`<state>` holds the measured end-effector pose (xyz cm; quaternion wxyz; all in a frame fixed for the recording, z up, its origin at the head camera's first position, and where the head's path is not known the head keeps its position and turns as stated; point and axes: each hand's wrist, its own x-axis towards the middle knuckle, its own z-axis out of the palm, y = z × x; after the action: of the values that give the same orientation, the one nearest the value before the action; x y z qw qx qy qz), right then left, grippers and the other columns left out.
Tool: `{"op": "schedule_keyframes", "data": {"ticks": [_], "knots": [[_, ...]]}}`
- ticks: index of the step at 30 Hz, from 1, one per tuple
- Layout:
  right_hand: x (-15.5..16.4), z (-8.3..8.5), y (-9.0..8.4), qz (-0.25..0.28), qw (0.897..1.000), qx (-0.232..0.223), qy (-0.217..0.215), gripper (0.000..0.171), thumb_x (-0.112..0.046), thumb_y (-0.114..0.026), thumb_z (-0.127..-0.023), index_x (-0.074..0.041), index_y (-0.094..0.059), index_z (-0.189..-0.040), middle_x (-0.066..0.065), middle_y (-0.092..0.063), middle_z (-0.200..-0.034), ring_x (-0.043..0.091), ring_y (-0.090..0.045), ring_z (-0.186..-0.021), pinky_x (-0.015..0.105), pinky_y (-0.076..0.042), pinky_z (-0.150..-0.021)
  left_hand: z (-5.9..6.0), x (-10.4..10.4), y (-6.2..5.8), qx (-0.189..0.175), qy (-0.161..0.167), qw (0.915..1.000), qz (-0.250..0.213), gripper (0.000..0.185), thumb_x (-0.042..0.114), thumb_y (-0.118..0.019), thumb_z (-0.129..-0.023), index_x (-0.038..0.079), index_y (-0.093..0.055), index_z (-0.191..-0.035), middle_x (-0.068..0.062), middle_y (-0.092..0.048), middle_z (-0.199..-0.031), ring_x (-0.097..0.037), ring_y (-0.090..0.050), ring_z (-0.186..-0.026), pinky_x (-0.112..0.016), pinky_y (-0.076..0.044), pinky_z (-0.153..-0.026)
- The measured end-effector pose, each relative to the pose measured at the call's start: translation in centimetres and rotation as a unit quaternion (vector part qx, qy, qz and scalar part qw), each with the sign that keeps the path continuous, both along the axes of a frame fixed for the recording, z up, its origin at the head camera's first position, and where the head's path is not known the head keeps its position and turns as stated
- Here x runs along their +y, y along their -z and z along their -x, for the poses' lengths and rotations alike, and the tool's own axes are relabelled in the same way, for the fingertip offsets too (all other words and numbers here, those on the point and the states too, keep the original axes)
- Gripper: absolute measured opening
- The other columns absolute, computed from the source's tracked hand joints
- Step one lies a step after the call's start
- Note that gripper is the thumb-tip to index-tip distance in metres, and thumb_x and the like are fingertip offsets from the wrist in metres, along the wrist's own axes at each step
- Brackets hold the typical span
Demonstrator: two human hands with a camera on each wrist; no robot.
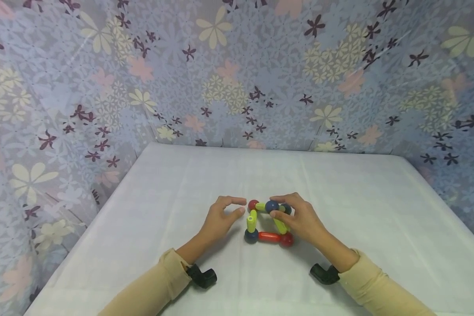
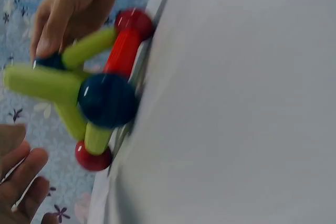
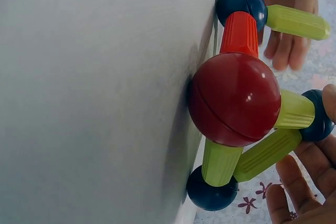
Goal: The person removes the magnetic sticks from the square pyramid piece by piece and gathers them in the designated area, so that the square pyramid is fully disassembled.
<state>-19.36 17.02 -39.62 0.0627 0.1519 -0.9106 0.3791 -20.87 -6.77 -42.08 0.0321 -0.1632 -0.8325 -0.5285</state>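
A toy frame of rods and balls (image 1: 269,221) stands on the white tablecloth (image 1: 339,197). It has a red rod (image 1: 269,237) between a blue ball (image 1: 251,235) and a red ball (image 1: 287,239), with yellow-green rods (image 1: 252,220) rising to a raised blue ball (image 1: 271,206). My right hand (image 1: 272,207) pinches that raised ball between thumb and fingers. My left hand (image 1: 242,206) hovers just left of the frame, fingers loosely curved, holding nothing. In the right wrist view the red ball (image 3: 234,98) fills the middle and my fingers (image 3: 299,182) sit by the upper blue ball (image 3: 320,116).
The table is walled in by flowered sheeting (image 1: 237,79) at the back and on both sides. Black camera mounts (image 1: 203,276) sit at both wrists. The cloth stretches bare to the left, right and far side of the toy.
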Motion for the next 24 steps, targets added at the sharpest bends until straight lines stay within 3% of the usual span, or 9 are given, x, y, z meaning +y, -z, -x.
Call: {"op": "schedule_keyframes", "data": {"ticks": [6, 13, 17, 24], "knots": [[0.1, 0.0, 0.2, 0.004, 1.000, 0.008, -0.007, 0.042, -0.033, -0.070, -0.082, -0.017, -0.064, -0.121, 0.008, -0.061, -0.114, 0.029, -0.057, -0.113, 0.054, -0.045, -0.095, 3.1, 0.7, -0.5, -0.011, 0.085, 0.9943, 0.064, 0.038, 0.032, -0.064, -0.088, 0.018, -0.062, -0.123, 0.005, -0.061, -0.124, -0.017, -0.046, -0.124, -0.048, -0.034, -0.107], [0.1, 0.2, 0.2, 0.010, 1.000, 0.017, -0.018, 0.042, -0.032, -0.071, -0.082, -0.016, -0.064, -0.120, 0.008, -0.061, -0.112, 0.028, -0.057, -0.110, 0.053, -0.046, -0.092, 4.8, 1.7, -0.2, 0.005, 0.165, 0.9793, 0.117, 0.040, 0.032, -0.064, -0.088, 0.016, -0.061, -0.125, 0.003, -0.063, -0.124, -0.016, -0.046, -0.121, -0.045, -0.033, -0.107], [0.2, 0.3, 0.1, 0.011, 1.000, 0.017, -0.022, 0.041, -0.032, -0.071, -0.082, -0.016, -0.064, -0.119, 0.008, -0.060, -0.112, 0.029, -0.056, -0.109, 0.053, -0.046, -0.092, 5.1, 2.1, -0.1, 0.020, 0.176, 0.9751, 0.133, 0.037, 0.032, -0.064, -0.088, 0.018, -0.064, -0.122, 0.004, -0.065, -0.120, -0.014, -0.048, -0.115, -0.041, -0.035, -0.104], [0.5, 0.6, 0.2, 0.011, 0.999, 0.042, -0.032, 0.042, -0.029, -0.071, -0.082, -0.014, -0.064, -0.121, 0.007, -0.062, -0.112, 0.027, -0.054, -0.107, 0.053, -0.045, -0.091, 4.5, 2.2, -0.2, 0.021, 0.143, 0.9793, 0.141, 0.034, 0.033, -0.066, -0.086, 0.020, -0.067, -0.117, 0.004, -0.067, -0.115, -0.015, -0.049, -0.111, -0.045, -0.032, -0.104]]}}
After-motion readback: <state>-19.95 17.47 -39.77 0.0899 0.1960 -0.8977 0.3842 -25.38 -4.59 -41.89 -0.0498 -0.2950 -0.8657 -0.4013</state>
